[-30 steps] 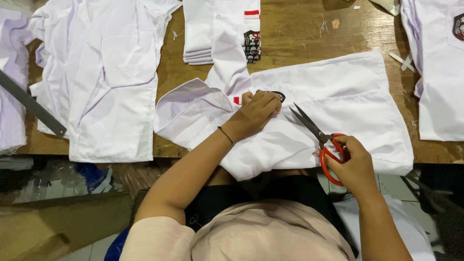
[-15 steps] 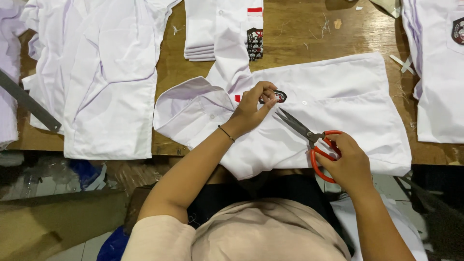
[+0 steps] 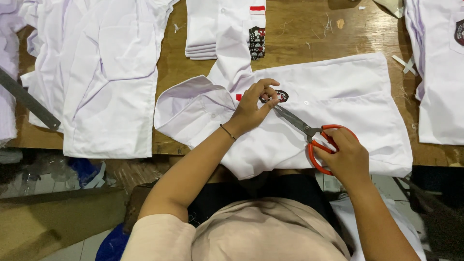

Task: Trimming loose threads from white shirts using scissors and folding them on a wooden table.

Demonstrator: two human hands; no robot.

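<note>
Right hand [image 3: 344, 157] gripping red-handled scissors [image 3: 309, 133], tips hidden behind left hand [image 3: 253, 104] pinching shirt badge [image 3: 280, 95].

Shirt [image 3: 338, 111] lies flat across the near edge of the wooden table [image 3: 299, 34], collar end to the left, lower part overhanging toward the person. Left hand [image 3: 253, 106] rests on it at the small badge [image 3: 280, 95]. Scissors [image 3: 309, 133] lie on the shirt right of that hand, tips at the badge, handles in the right hand [image 3: 340, 157]. Folded stack [image 3: 212, 29] sits behind. More shirts [image 3: 101, 77] lie far left, another [image 3: 440, 72] far right.
</note>
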